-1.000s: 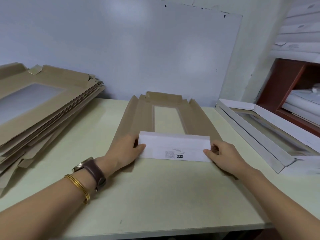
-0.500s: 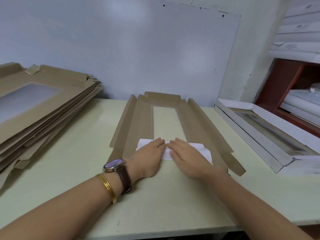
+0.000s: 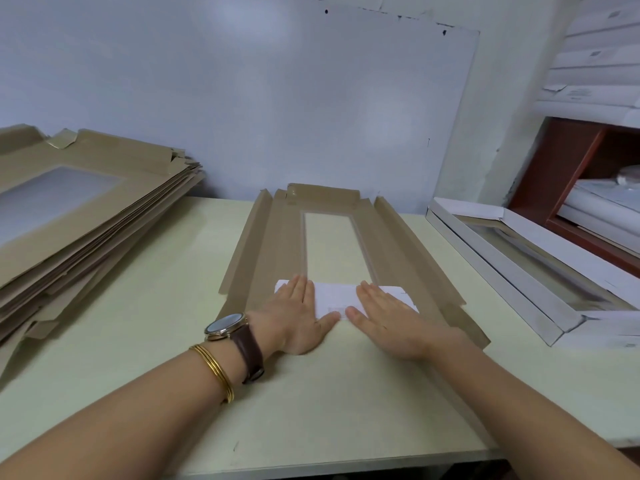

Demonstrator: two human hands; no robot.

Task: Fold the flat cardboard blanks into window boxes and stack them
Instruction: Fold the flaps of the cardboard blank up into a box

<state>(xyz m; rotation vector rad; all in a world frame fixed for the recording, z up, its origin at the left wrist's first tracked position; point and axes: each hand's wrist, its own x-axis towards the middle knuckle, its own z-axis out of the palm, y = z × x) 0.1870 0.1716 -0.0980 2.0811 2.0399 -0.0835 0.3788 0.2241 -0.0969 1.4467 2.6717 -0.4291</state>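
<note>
L hand (image 3: 298, 315) & R hand (image 3: 388, 318) flat, fingers straight, on white flap (image 3: 337, 296) (print illegible).

blank stack (image 3: 86, 216) left | blank (image 3: 277, 244) centre; folded box (image 3: 519, 265) right

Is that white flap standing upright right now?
No, the white flap lies flat on the brown blank, pressed down by the left hand and right hand.

A whiteboard (image 3: 242, 98) backs the pale table (image 3: 138, 341) (reddish shelf (image 3: 561, 168) right).
</note>
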